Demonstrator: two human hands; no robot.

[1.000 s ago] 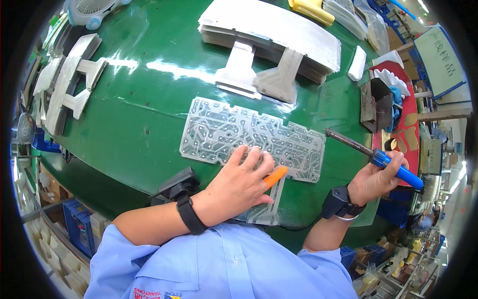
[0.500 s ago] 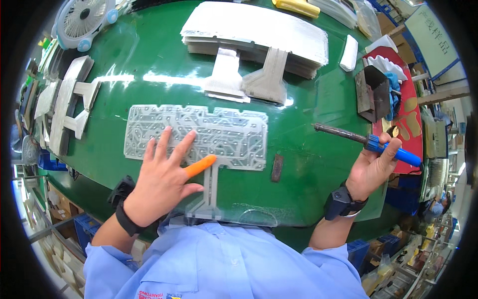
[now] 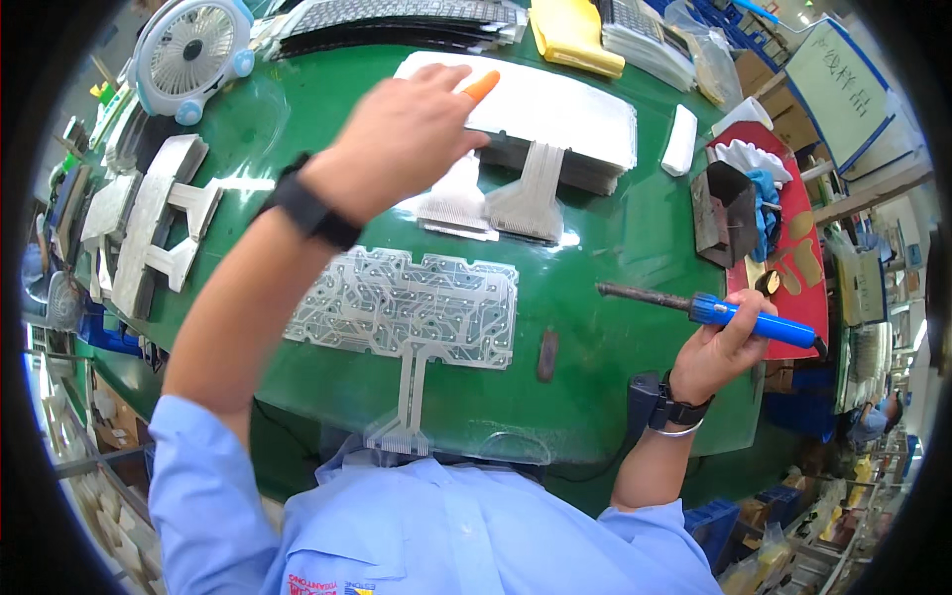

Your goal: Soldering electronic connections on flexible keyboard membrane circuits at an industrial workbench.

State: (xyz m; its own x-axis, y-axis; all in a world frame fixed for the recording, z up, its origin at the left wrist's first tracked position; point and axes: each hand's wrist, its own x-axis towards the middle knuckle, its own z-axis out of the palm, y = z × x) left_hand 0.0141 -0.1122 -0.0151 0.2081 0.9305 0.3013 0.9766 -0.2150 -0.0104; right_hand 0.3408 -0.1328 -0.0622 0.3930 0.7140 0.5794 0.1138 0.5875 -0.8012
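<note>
My left hand [image 3: 402,134] reaches over the left end of a stack of white-topped membrane sheets [image 3: 565,104]; its fingers are stretched out, one wearing an orange finger cover [image 3: 482,87]. Whether the fingertips touch the top sheet, I cannot tell. Below my left forearm lies a clear keyboard membrane [image 3: 426,307], its tail strip [image 3: 411,397] pointing toward me; the forearm hides its left part. In my right hand [image 3: 716,352] is a soldering iron [image 3: 709,309] with a blue handle, held above the mat, its dark tip pointing left.
A small dark bar [image 3: 547,355] lies right of the membrane. More membrane stacks [image 3: 164,223] sit at the left, near a fan [image 3: 191,52]. On the right, a metal holder [image 3: 722,213] stands by a red board [image 3: 798,253]. A yellow cloth [image 3: 575,38] and keyboards [image 3: 397,22] are at the back.
My left hand has left the clear membrane and moved up and away from me to the white stack. The right hand still holds the soldering iron, with little movement.
</note>
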